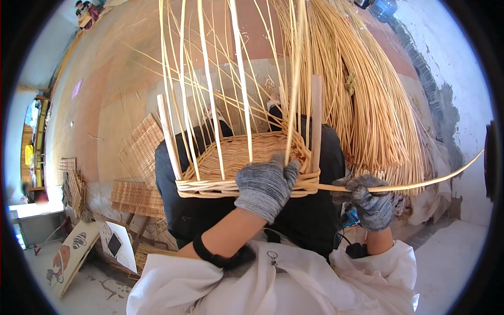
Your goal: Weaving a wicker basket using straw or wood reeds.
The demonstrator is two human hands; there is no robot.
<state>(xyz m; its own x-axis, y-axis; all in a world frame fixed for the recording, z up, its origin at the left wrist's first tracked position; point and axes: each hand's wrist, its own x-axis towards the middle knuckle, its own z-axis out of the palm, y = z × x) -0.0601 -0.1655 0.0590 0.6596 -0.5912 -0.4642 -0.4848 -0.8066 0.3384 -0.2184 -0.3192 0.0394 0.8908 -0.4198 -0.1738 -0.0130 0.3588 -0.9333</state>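
Note:
A half-woven wicker basket (207, 187) rests across my lap, its flat woven base surrounded by tall pale upright rods. Two thicker wooden posts, a left post (168, 137) and a right post (316, 123), stand at its near corners. My left hand (266, 188), in a grey knit glove, is closed over the near edge, its thumb by an upright rod. Right of the basket, my gloved right hand (371, 202) grips a long wicker rod (428, 185). That rod runs from the near right corner through my fingers, its free end curving up to the right.
A large bundle of loose wicker rods (362, 100) lies on the floor ahead to the right. Woven wicker panels (137, 198) are at the left. A blue water jug (383, 9) stands far off by the right wall. Boards (79, 252) lean at lower left.

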